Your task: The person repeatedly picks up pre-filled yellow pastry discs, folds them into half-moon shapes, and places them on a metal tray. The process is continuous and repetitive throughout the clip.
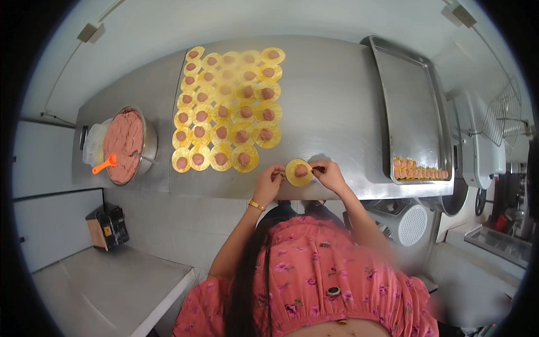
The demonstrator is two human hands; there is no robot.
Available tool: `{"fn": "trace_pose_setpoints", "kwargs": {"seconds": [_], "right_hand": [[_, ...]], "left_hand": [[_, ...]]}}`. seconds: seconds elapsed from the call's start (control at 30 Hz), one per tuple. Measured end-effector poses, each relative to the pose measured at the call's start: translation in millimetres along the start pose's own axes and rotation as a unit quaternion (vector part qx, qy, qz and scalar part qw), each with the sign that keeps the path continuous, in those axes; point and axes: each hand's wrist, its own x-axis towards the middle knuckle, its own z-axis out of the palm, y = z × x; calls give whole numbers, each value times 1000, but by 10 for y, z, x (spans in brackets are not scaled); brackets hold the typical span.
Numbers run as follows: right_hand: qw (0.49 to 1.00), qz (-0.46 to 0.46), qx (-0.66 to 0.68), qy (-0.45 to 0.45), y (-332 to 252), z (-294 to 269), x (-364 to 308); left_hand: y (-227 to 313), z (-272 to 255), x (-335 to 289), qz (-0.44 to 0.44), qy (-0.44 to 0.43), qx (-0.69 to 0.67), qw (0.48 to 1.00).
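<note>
A round yellow dough wrapper point(291, 176) with a pink lump of meat filling point(301, 170) on it is held between my hands, over the front edge of the steel table. My left hand point(271, 178) pinches its left rim. At the opposite rim, the fingers of my right hand point(330, 175) are closed on the dough. To the left, several more yellow wrappers point(244, 158) lie flat in rows, each topped with a dab of the same filling. Part of the far rows is blurred by a smear in the picture.
At the left stands a metal bowl point(149, 140) full of pink filling, with an orange scoop point(104, 164) resting in it. A large metal tray point(412, 106) at the right holds rows of small filled dumplings point(420, 169) along its near end. Beyond it stands a white machine point(477, 135).
</note>
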Motion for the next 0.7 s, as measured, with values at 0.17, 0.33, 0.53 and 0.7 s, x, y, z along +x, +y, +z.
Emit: {"fn": "trace_pose_setpoints", "kwargs": {"seconds": [0.17,0.33,0.53,0.7], "right_hand": [[991,-66,-62,95,-367,116,504],[979,-111,-135,107,-680,250,924],[980,-45,-170,97,-488,-22,668],[986,-3,-133,101,-229,-79,159]], "left_hand": [[-130,-264,-241,-44,32,-42,998],[31,-354,-323,11,74,90,993],[170,-130,-241,42,46,166,984],[161,38,-49,41,45,140,988]]}}
